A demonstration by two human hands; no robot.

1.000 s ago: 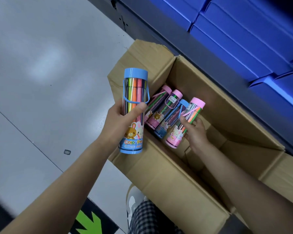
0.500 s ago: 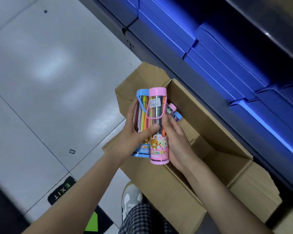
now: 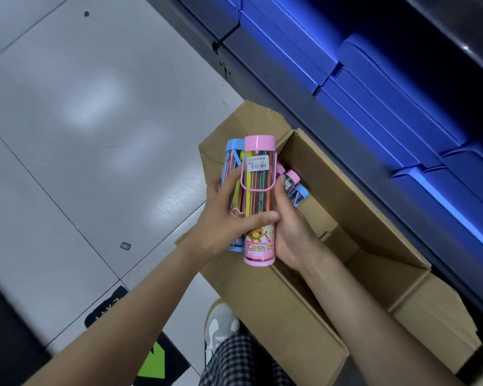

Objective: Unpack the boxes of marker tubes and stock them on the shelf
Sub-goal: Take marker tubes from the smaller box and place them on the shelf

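Two upright marker tubes are held side by side above the open cardboard box (image 3: 354, 215). My left hand (image 3: 223, 227) wraps round the blue-capped tube (image 3: 232, 154), its thumb lying across the front of the pink-capped tube (image 3: 258, 196). My right hand (image 3: 293, 229) grips the pink-capped tube from the right side. More tubes (image 3: 294, 188) lie inside the box behind my hands, mostly hidden. The shelf (image 3: 304, 101) runs along the far side of the box.
Blue boxes (image 3: 374, 87) are stacked in rows on the low shelf. Grey tiled floor (image 3: 81, 121) lies to the left. A green arrow floor sticker (image 3: 154, 363) and my white shoe (image 3: 221, 327) sit at the bottom.
My right hand lifted a pink-capped tube out of the box and brought it beside the blue-capped tube in my left hand. Both tubes now sit pressed together.
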